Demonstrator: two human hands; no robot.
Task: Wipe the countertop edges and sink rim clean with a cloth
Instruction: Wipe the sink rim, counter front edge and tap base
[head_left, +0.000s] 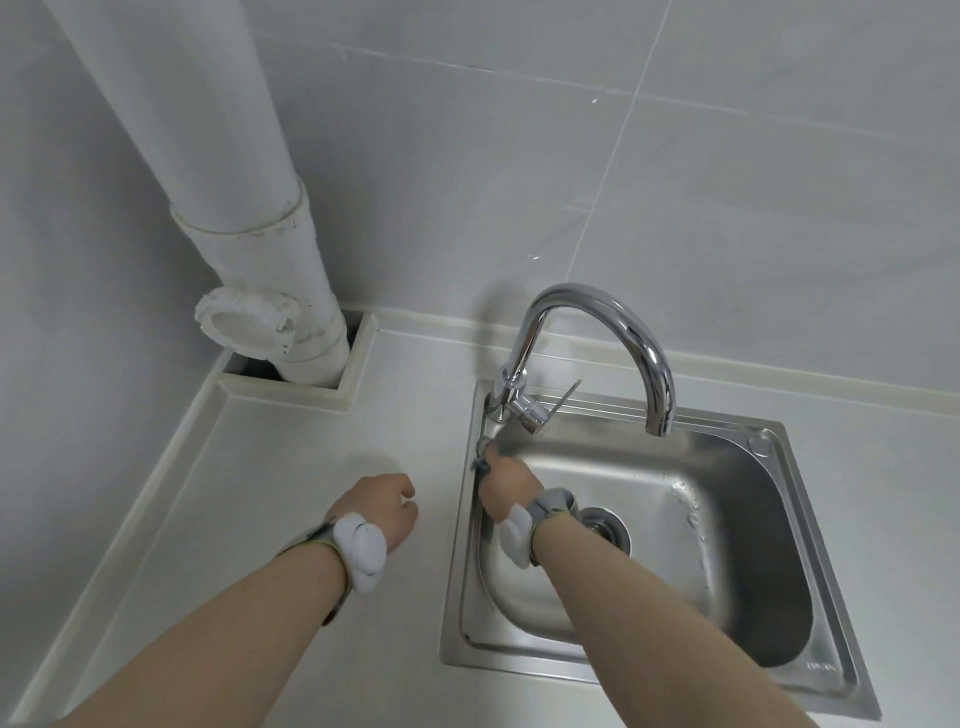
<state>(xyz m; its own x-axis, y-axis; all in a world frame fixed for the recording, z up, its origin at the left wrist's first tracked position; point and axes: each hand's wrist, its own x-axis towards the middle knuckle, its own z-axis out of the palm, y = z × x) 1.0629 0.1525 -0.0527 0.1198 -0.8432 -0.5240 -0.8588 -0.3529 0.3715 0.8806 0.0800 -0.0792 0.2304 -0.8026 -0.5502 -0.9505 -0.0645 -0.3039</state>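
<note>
Nearby faucet (597, 358) crowds right hand (506, 480), cloth (482, 457)

White drain pipe (270, 249), chrome faucet (597, 353)

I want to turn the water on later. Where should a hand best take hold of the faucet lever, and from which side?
Probably pinch the free far end of the faucet lever, coming from the right, above the sink basin. The lever is a thin flat blade slanting up and right from the faucet base; the right hand with the cloth crowds its left side.
</note>
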